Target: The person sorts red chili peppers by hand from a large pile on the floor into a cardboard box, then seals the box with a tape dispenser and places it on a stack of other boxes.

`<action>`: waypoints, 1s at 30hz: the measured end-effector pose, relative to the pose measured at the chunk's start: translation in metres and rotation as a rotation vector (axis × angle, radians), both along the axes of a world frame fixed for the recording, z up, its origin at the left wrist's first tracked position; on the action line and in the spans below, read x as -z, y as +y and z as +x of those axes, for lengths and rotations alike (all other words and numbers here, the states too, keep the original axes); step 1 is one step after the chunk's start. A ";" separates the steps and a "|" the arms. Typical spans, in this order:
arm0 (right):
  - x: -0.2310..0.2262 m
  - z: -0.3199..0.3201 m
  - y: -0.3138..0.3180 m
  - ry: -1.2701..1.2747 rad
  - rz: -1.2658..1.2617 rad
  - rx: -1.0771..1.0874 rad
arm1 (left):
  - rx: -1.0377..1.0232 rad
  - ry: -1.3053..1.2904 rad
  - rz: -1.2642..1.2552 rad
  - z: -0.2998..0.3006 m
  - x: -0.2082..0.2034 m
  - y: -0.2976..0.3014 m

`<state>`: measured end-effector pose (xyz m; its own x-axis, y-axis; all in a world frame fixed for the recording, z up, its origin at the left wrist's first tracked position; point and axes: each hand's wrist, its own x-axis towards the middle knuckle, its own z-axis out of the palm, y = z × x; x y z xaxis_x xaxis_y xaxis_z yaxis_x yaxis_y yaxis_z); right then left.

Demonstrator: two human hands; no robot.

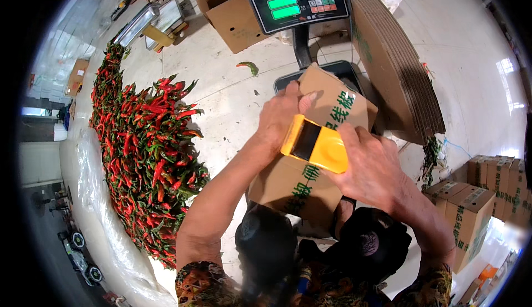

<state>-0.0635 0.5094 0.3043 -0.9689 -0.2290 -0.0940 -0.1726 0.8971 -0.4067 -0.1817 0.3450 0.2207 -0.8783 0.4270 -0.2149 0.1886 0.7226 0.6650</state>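
Note:
A brown cardboard box [276, 192] with green print lies before me, between my knees and the weighing scale. My right hand [372, 167] is closed around a yellow tape dispenser [331, 151] held over the box. Tape beneath the dispenser cannot be made out. At the box's far left part, my left hand [279, 113] grips the cardboard, its thumb bent over the top and its fingers near the edge. The dispenser's front end is close to my left wrist.
Beyond the box stands a scale with a lit display [298, 1]. A heap of red and green chili peppers [149, 163] spreads at left, one pepper [247, 67] lying apart. Flattened cartons [390, 57] lean at right near closed boxes [465, 210]. An open carton [233, 19] sits behind.

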 end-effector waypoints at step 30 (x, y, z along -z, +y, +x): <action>0.210 0.190 0.150 -0.044 -0.207 0.263 | -0.100 0.224 -0.413 -0.034 0.049 -0.041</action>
